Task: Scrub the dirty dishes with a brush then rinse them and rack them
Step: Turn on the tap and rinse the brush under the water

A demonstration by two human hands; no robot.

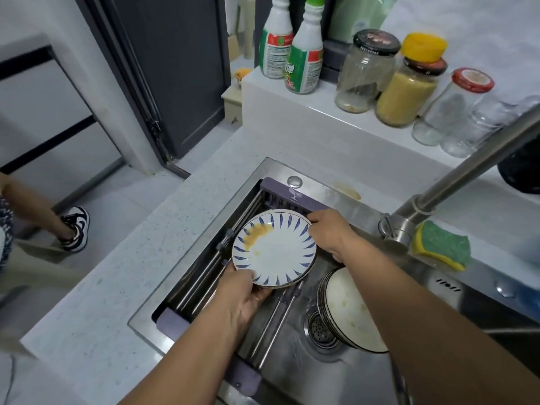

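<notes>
Stained plate [274, 252] sits over the sink rack [280, 187], between your hands: left hand [245, 299] pinches its near rim, right hand [330, 232] fingers [315, 221] curl round the far-right rim.

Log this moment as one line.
left hand: grips stained plate, near edge | right hand: grips its far rim | state: orange residue, held over sink rack | dish stack: tilted in basin
</notes>
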